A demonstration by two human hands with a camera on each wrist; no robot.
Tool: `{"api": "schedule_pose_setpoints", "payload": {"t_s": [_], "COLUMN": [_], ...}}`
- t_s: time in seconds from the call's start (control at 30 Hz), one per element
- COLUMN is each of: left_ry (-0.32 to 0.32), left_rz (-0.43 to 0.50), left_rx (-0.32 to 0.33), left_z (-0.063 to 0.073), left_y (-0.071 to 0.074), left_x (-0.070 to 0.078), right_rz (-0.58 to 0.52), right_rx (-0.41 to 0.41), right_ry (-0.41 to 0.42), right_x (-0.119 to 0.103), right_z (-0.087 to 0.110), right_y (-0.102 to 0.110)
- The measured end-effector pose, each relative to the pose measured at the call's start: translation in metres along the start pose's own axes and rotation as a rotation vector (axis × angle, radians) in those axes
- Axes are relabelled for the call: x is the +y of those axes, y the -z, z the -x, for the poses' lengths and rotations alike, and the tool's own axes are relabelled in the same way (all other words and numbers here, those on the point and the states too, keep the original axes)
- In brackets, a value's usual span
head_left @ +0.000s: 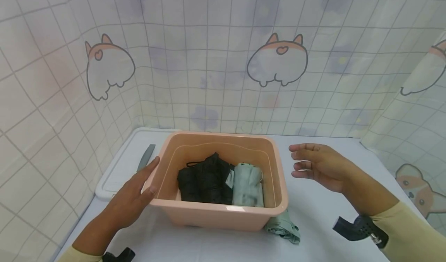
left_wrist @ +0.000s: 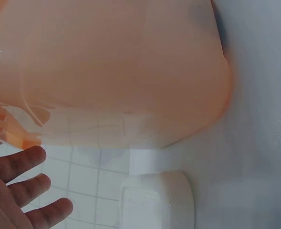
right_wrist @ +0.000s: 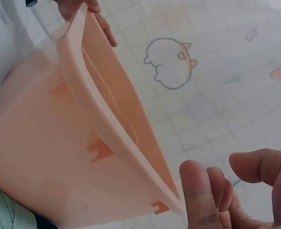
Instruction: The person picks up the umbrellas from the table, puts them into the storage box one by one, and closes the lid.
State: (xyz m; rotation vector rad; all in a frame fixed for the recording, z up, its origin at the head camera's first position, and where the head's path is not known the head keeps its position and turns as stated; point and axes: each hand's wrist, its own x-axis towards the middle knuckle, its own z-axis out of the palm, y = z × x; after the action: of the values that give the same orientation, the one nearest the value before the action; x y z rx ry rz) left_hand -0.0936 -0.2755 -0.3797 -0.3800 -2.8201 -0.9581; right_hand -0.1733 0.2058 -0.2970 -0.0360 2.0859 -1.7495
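Note:
A peach plastic bin sits on the white table, holding black fabric bundles, one with a thin cord loop, and a pale green rolled fabric bundle. At the bin's left rim is my left hand, thumb and fingertips right at the edge. Its fingers look fairly straight beside the outer wall in the left wrist view. My right hand is in the air right of the bin, fingers apart and holding nothing. Below the bin's front right corner lies crumpled green fabric.
A white flat lid-like tray lies left of the bin, with a grey strip-shaped thing over it. Tile-patterned sheets with cartoon animals enclose the table at the back and sides.

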Motion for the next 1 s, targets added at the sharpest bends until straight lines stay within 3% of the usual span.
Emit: {"api": "schedule_pose_setpoints", "payload": {"t_s": [0.27,0.63,1.0], "left_ry": [-0.017,0.015,0.002], "left_rz": [0.008,0.004,0.008], "left_rx": [-0.001,-0.014,-0.005], "left_z": [-0.001,-0.001,-0.001], "left_y": [0.0,0.002,0.0], "left_x": [-0.003,0.0,-0.002], "right_rz": [0.028,0.054,0.017], "right_rx": [0.004,-0.013,0.004], "right_ry": [-0.026,-0.095,-0.167], "right_x": [0.01,0.031,0.061], "right_z": [-0.002,-0.003,-0.008], "right_y": [0.006,0.016,0.022]}}
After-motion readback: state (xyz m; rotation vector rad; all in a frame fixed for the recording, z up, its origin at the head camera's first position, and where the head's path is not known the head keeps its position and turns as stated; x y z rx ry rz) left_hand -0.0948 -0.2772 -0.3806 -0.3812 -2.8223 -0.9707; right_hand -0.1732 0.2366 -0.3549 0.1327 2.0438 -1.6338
